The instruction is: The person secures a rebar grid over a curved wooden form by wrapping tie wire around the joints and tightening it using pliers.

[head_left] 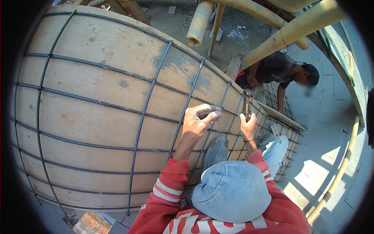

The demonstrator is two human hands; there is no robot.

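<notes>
My left hand (200,120) is closed in a pinch on a few thin pieces of tie wire (219,124), just above the rebar grid (145,114). Some wire ends stick out past the fingertips. To its right, my right hand (248,126) is wrapped round the handles of worn, brownish pincers (246,106), whose head points away from me. Dark ribbed bars cross under both hands, over a plywood panel (97,128). My boot (216,151) rests on the grid between my forearms, below my bent knee in jeans (231,191).
Another person (278,72) in a dark shirt and cap bends over at the upper right, one arm reaching down to bars. Bamboo poles (292,33) cross overhead there. A grey block wall (323,101) stands to the right. Bricks (91,224) lie at the lower left.
</notes>
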